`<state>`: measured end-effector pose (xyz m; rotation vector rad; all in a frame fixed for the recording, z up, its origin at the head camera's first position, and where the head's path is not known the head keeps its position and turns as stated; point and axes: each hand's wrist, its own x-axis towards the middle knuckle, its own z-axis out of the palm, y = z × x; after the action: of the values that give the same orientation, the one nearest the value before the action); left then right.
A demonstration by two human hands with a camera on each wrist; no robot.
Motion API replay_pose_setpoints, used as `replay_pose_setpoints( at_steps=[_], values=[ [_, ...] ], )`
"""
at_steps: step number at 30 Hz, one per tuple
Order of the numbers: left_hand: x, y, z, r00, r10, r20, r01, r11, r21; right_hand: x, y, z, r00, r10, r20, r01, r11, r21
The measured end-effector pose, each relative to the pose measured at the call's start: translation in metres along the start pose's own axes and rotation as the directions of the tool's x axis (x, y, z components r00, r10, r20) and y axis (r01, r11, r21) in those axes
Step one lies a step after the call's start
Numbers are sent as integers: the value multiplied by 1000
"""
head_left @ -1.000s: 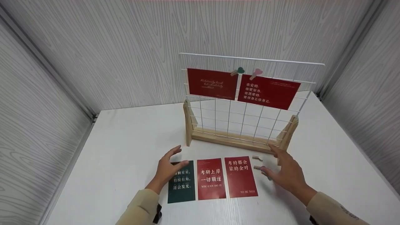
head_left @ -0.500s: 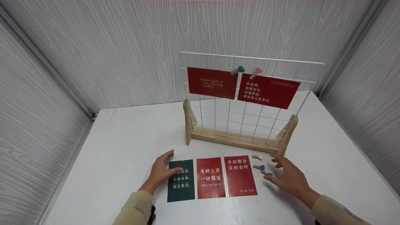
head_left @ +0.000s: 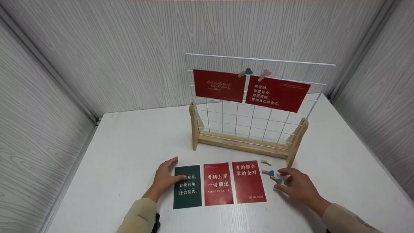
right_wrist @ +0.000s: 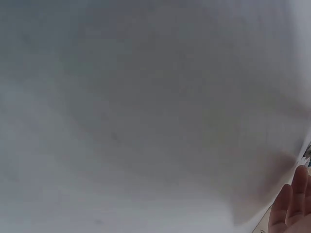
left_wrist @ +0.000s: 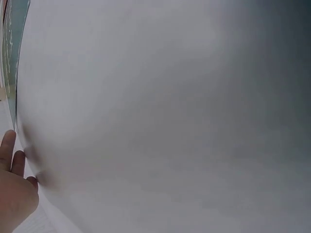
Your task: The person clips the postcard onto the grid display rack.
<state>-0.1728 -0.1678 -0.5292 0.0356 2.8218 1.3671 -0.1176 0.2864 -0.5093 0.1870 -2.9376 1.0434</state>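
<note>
Smooth paper cards (head_left: 218, 183), pale wood clips (head_left: 266, 172) and stand (head_left: 242, 145), metal-looking wire grid (head_left: 260, 59), faintly glossy tabletop (head_left: 142, 136).

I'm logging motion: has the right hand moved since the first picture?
Yes: the right hand has shifted down the head view, away from the rack's base.

R fingers (head_left: 287, 170) now lower, nr blue clip (head_left: 268, 172).

The head camera looks forward and down from well above the worktop (head_left: 139, 139), taking in the rack (head_left: 242, 145). Both wrist cameras look at the worktop from close up. The left shares the left grip (head_left: 162, 179) and green card (head_left: 187, 197) with the head view; the right shares the right grip (head_left: 299, 185).
</note>
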Motion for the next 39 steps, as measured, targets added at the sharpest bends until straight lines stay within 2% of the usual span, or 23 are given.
replay_pose_setpoints(
  at_steps=[9,15,22,28,35,39],
  values=[
    [0,0,-2,999,-2,34,1,999,53,2,0,6,999,45,-9,-45,999,21],
    [0,-1,-2,998,37,46,-41,996,83,3,-2,8,997,74,13,-73,997,-15],
    [0,0,-3,996,69,56,-74,992,102,2,-1,9,997,70,17,-69,997,-16],
    [0,3,-4,993,100,66,-107,988,114,3,-1,9,994,100,32,-100,995,-7],
    [1,5,-2,993,89,81,-96,992,79,3,-5,5,992,116,47,-116,993,0],
    [1,6,-3,996,56,69,-60,997,55,4,-7,1,995,97,38,-98,995,29]
  ],
)
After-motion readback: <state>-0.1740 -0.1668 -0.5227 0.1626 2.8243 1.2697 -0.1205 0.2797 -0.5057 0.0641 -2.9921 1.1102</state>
